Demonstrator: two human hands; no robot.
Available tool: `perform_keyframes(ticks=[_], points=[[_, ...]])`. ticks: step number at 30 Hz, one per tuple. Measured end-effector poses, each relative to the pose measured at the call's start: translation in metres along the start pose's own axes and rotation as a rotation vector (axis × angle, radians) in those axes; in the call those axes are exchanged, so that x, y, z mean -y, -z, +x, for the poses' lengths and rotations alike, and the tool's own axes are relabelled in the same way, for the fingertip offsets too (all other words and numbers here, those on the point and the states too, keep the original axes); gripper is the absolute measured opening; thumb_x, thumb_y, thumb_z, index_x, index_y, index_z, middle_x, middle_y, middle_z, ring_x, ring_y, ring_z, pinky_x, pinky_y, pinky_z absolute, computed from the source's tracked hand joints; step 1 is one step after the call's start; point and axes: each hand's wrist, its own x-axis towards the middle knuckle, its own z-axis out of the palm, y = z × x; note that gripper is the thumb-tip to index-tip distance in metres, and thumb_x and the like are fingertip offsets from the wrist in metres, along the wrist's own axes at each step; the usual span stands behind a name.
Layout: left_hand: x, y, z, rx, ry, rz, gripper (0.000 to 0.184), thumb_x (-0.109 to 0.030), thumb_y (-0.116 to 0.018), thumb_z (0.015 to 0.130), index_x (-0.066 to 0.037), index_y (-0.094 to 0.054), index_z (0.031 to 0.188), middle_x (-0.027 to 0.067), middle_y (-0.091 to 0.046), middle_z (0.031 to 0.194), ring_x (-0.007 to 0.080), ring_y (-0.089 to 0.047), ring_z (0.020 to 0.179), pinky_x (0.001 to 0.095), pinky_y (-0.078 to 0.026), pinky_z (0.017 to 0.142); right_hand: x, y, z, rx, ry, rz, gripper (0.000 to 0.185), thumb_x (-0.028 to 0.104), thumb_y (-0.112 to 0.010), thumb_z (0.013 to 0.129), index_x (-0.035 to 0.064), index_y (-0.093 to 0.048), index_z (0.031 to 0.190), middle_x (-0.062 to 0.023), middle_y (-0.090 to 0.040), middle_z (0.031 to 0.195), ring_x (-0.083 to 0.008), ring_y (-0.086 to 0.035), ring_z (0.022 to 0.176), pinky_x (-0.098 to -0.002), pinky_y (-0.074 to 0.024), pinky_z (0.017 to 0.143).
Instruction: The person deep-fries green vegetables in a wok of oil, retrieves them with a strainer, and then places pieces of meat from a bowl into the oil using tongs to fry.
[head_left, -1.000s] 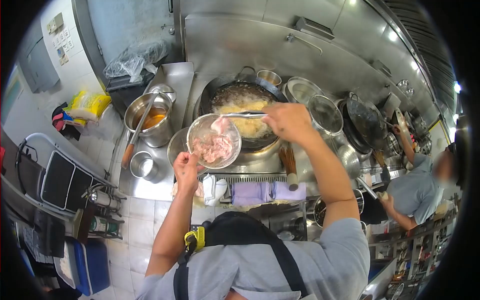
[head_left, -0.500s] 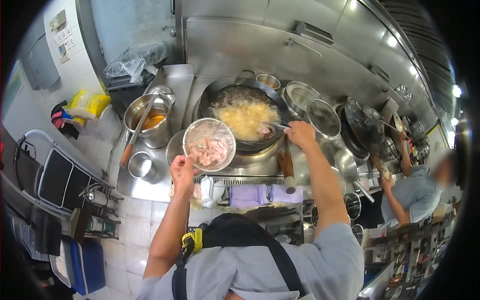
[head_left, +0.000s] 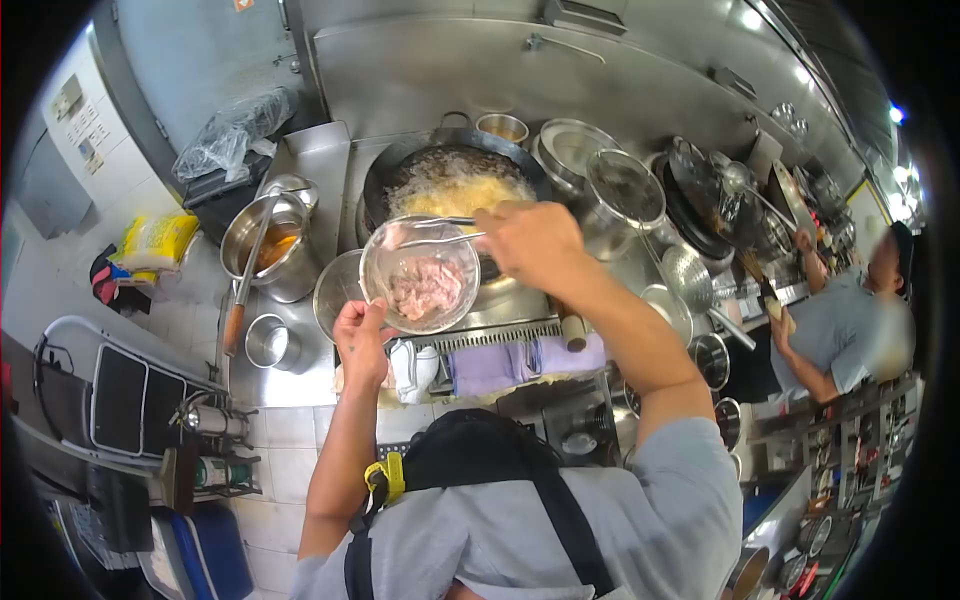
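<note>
My left hand [head_left: 360, 342] grips the rim of a bowl [head_left: 432, 326] with raw, pale pink meat pieces [head_left: 425, 287] in it. In my right hand [head_left: 530, 240] is a pair of metal tongs [head_left: 443, 239], reaching left across the top of the bowl. A pink piece [head_left: 393, 236] shows at the tongs' tips, by the bowl's far left rim. Just beyond the bowl stands a black wok [head_left: 381, 178] with bubbling oil and golden pieces [head_left: 475, 194]. The bowl and my right hand cover its near side.
A steel pot [head_left: 290, 285] with orange liquid and a wooden-handled tool stands left, near a steel cup [head_left: 271, 342]. Strainers [head_left: 624, 184] and a perforated ladle [head_left: 688, 275] lie right. Folded purple cloths [head_left: 487, 369] line the front edge. A co-worker [head_left: 845, 325] stands at right.
My right hand has brought the tongs from the wok's right side leftward, over the bowl. The bowl stays in my left hand. The camera view has shifted slightly.
</note>
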Motion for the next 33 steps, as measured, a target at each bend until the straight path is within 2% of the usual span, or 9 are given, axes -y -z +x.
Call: perform_keyframes(ticks=[4, 7, 10, 13, 15, 20, 24, 29, 33], points=[[0.009, 0.011, 0.003, -0.054, -0.006, -0.035, 0.017, -0.013, -0.065, 0.092, -0.010, -0.053, 0.079, -0.0012, -0.059, 0.077, 0.0077, -0.058, 0.067, 0.0270, -0.056, 0.057, -0.039, 0.012, -0.006, 0.036, -0.152, -0.022, 0.031, 0.037, -0.061, 0.089, 0.0110, -0.065, 0.105, -0.0088, -0.068, 0.089, -0.0285, -0.068, 0.079, -0.0419, -0.0537, 0.064], [0.010, 0.015, 0.005, -0.083, -0.014, -0.036, 0.018, -0.013, -0.065, 0.092, -0.011, -0.053, 0.079, -0.0013, -0.058, 0.076, 0.0077, -0.058, 0.067, 0.0276, -0.056, 0.057, -0.068, -0.026, -0.001, 0.355, -0.325, -0.005, 0.028, 0.035, -0.059, 0.090, 0.0092, -0.071, 0.096, -0.0114, -0.070, 0.099, -0.0303, -0.069, 0.089, -0.0432, -0.0545, 0.073], [0.011, 0.011, 0.005, -0.094, -0.028, -0.025, 0.020, -0.014, -0.066, 0.091, -0.010, -0.053, 0.076, -0.0013, -0.058, 0.076, 0.0070, -0.057, 0.067, 0.0261, -0.055, 0.055, -0.096, -0.097, -0.017, 0.416, -0.387, -0.042, 0.034, 0.040, -0.062, 0.087, 0.0087, -0.068, 0.097, -0.0145, -0.069, 0.098, -0.0340, -0.067, 0.090, -0.0487, -0.0518, 0.076], [0.008, 0.009, 0.001, -0.091, -0.053, -0.007, 0.022, -0.013, -0.067, 0.090, -0.010, -0.052, 0.074, -0.0013, -0.058, 0.077, 0.0055, -0.055, 0.067, 0.0241, -0.054, 0.054, -0.102, -0.091, -0.021, 0.353, -0.497, -0.013, 0.033, 0.041, -0.061, 0.088, 0.0091, -0.069, 0.096, -0.0168, -0.069, 0.094, -0.0355, -0.066, 0.092, -0.0476, -0.0513, 0.078], [0.013, 0.010, 0.004, -0.083, -0.075, 0.025, 0.022, -0.012, -0.067, 0.090, -0.009, -0.052, 0.074, -0.0014, -0.058, 0.077, 0.0051, -0.055, 0.068, 0.0235, -0.053, 0.054, -0.097, -0.059, -0.025, 0.169, -0.441, 0.009, 0.034, 0.041, -0.061, 0.088, 0.0086, -0.068, 0.098, -0.0162, -0.069, 0.091, -0.0352, -0.066, 0.090, -0.0480, -0.0509, 0.077], [0.008, -0.006, 0.002, -0.026, -0.107, 0.079, 0.021, -0.009, -0.065, 0.090, -0.006, -0.051, 0.075, 0.0109, -0.061, 0.121, 0.0067, -0.058, 0.078, 0.0224, -0.053, 0.060, -0.044, 0.004, -0.025, 0.094, -0.157, 0.147, 0.029, 0.038, -0.063, 0.087, 0.0100, -0.068, 0.094, -0.0129, -0.068, 0.082, -0.0328, -0.066, 0.083, -0.0450, -0.0507, 0.068], [0.010, -0.018, -0.003, 0.042, -0.229, 0.187, 0.020, -0.008, -0.064, 0.091, -0.005, -0.052, 0.075, 0.0156, -0.059, 0.125, 0.0074, -0.059, 0.080, 0.0217, -0.052, 0.062, -0.017, -0.027, -0.012, 0.288, -0.106, 0.116, 0.025, 0.036, -0.063, 0.087, 0.0133, -0.069, 0.095, -0.0119, -0.068, 0.080, -0.0325, -0.066, 0.078, -0.0449, -0.0503, 0.065], [0.017, -0.011, 0.002, 0.014, -0.167, 0.157, 0.020, -0.007, -0.065, 0.090, -0.004, -0.053, 0.075, 0.0188, -0.057, 0.129, 0.0071, -0.058, 0.077, 0.0218, -0.051, 0.061, -0.008, -0.016, -0.010, 0.201, -0.072, 0.129, 0.025, 0.036, -0.062, 0.088, 0.0141, -0.070, 0.097, -0.0103, -0.069, 0.081, -0.0317, -0.067, 0.078, -0.0464, -0.0505, 0.066], [0.023, -0.004, 0.005, -0.062, -0.164, 0.160, 0.022, -0.007, -0.066, 0.089, -0.005, -0.053, 0.073, 0.0108, -0.065, 0.106, 0.0057, -0.056, 0.069, 0.0209, -0.050, 0.057, -0.035, -0.007, -0.014, 0.066, -0.134, 0.149, 0.027, 0.036, -0.061, 0.089, 0.0142, -0.072, 0.099, -0.0102, -0.070, 0.083, -0.0317, -0.067, 0.082, -0.0461, -0.0511, 0.068]])
